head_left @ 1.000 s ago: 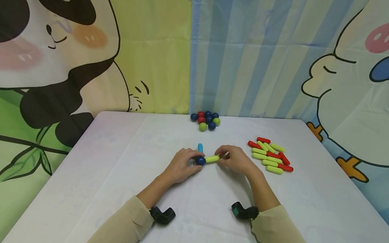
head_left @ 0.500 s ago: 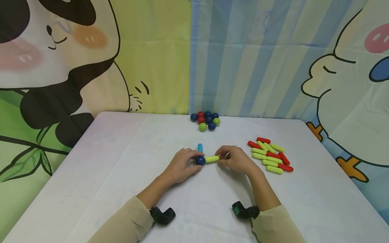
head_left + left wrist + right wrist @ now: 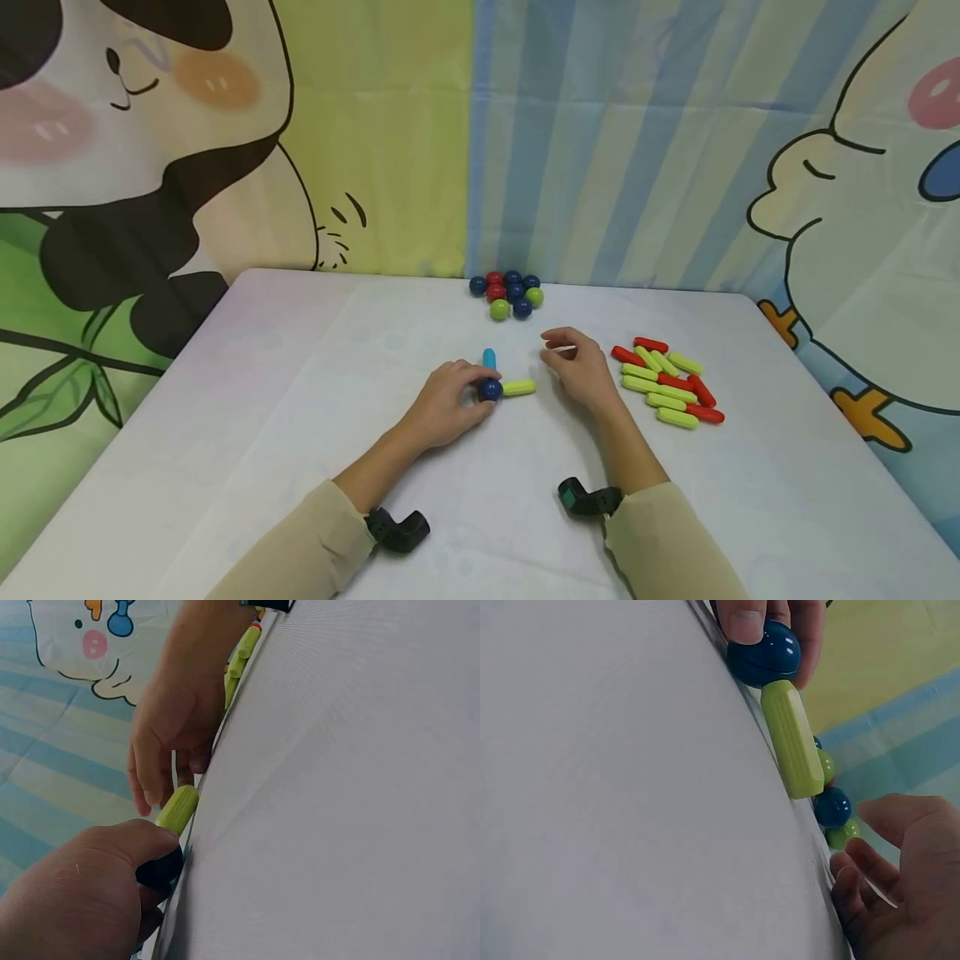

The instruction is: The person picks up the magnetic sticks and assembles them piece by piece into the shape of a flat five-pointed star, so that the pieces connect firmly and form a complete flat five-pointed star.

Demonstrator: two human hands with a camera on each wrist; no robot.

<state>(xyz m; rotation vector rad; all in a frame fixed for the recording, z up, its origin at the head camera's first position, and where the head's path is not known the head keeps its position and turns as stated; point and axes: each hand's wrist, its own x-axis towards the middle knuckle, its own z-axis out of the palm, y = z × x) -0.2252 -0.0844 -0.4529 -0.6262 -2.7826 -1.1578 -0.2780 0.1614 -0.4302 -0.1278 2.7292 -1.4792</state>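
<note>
My left hand [image 3: 450, 402] pinches a dark blue ball [image 3: 490, 389] between thumb and fingers, low over the table. Joined to that ball are a yellow-green stick [image 3: 519, 387], pointing right, and a light blue stick [image 3: 489, 358], pointing away from me. The right wrist view shows the yellow-green stick [image 3: 791, 742] butted against the blue ball [image 3: 769, 656]. To the right of the stick's free end, my right hand [image 3: 581, 367] holds nothing, its fingers loosely bent and apart from the stick. In the left wrist view the stick [image 3: 178, 810] sticks out past my left thumb.
At the table's back edge sits a cluster of blue, red and green balls [image 3: 514, 290]. Several yellow-green sticks [image 3: 640, 384] and red sticks [image 3: 701, 390] lie in a pile on the right. A cartoon-printed curtain [image 3: 600, 150] hangs behind the white table [image 3: 315, 350].
My right hand has let go of the yellow-green stick and moved away from me, toward the back of the table. The left hand still holds the blue ball in nearly the same place.
</note>
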